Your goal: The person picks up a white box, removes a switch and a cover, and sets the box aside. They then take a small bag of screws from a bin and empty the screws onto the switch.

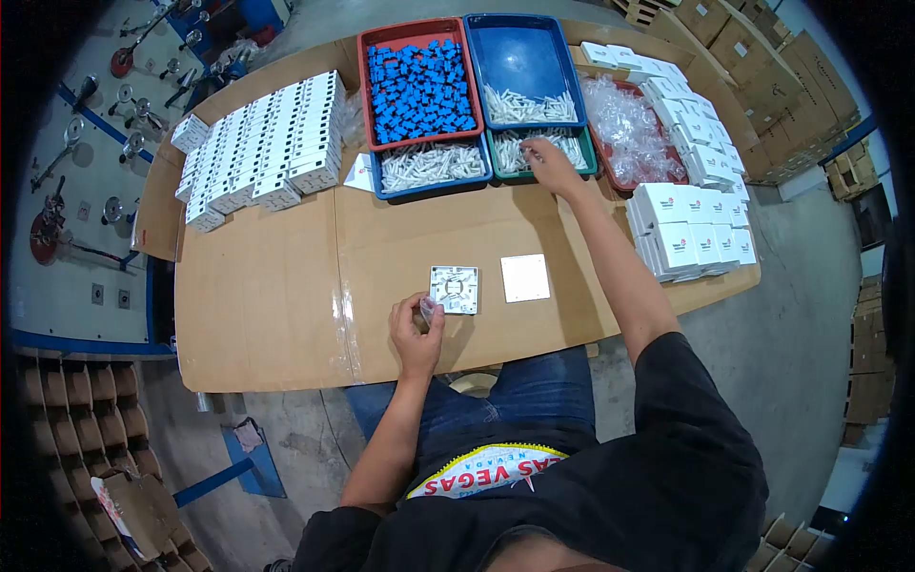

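My left hand [416,336] is closed on a small clear plastic bag [428,309], just left of an open white square housing [454,290] on the cardboard-covered table. To the right of the housing lies a flat white square plate [526,277]. My right hand [551,164] is over a green tray [515,175] of small white plug-like pieces [569,148], fingers bent together at the pieces. Whatever is between those fingertips is too small to make out.
Behind stand a red tray [364,86] of blue parts and blue trays [519,57] with more white pieces. Stacked white units [276,143] fill the left. White boxes [679,243] and a red tray of clear bags [624,129] are at right.
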